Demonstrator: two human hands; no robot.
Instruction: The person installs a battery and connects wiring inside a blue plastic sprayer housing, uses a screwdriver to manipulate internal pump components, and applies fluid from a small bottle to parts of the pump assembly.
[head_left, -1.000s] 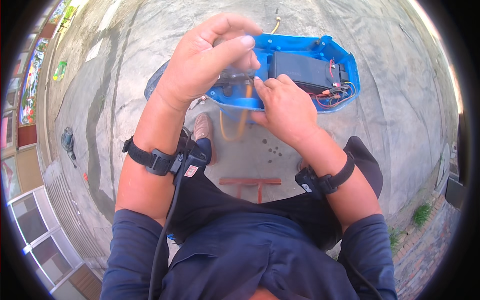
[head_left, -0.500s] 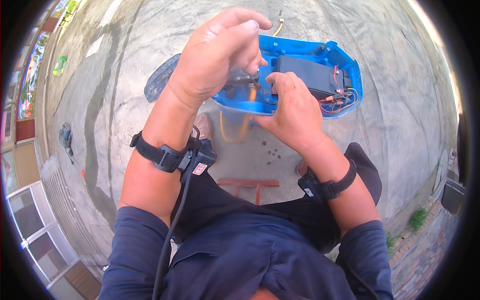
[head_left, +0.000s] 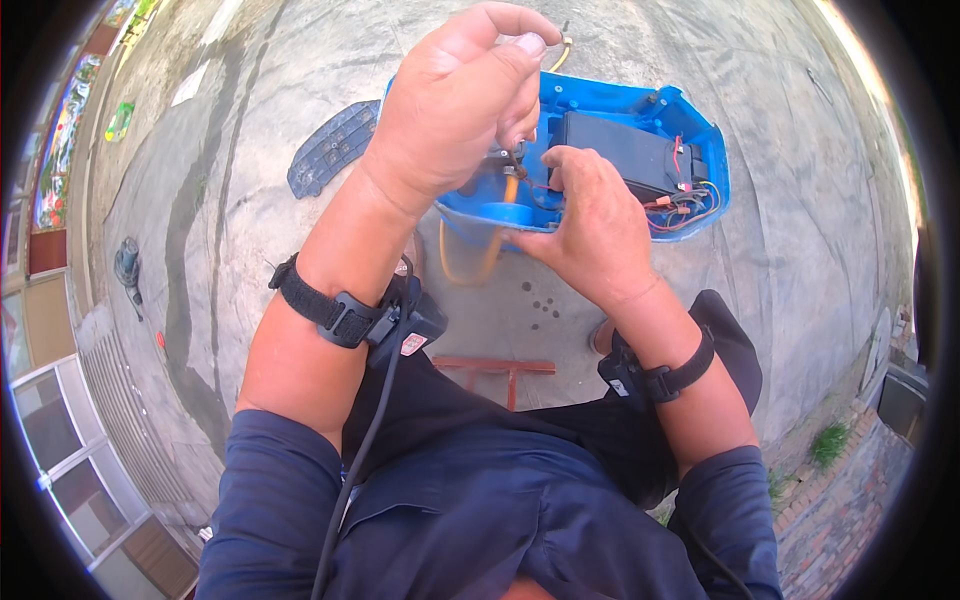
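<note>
A blue plastic housing [head_left: 716, 160] lies with its inside facing up in front of me. In it sit a black box-shaped battery [head_left: 615, 150] and several thin wires [head_left: 685, 208] at its right end. My left hand [head_left: 455, 115] is raised over the housing's left part, its lower fingers curled and closed; what they hold, if anything, is hidden. My right hand [head_left: 600, 225] grips the near wall, thumb at the rim and fingers inside. Between the hands show a dark fitting and an orange-yellow tube [head_left: 511, 187]. A translucent yellowish hose [head_left: 487, 268] loops below the near side.
A dark grey ribbed panel [head_left: 332, 150] lies on the ground cloth left of the housing. Farther left lies a power tool [head_left: 128, 268]. A red metal frame [head_left: 495, 367] stands between my legs. Bricks and weeds [head_left: 829, 443] border the right.
My left hand has shifted slightly up and right, still curled. More of the grey panel shows now. The right hand keeps its hold on the housing.
</note>
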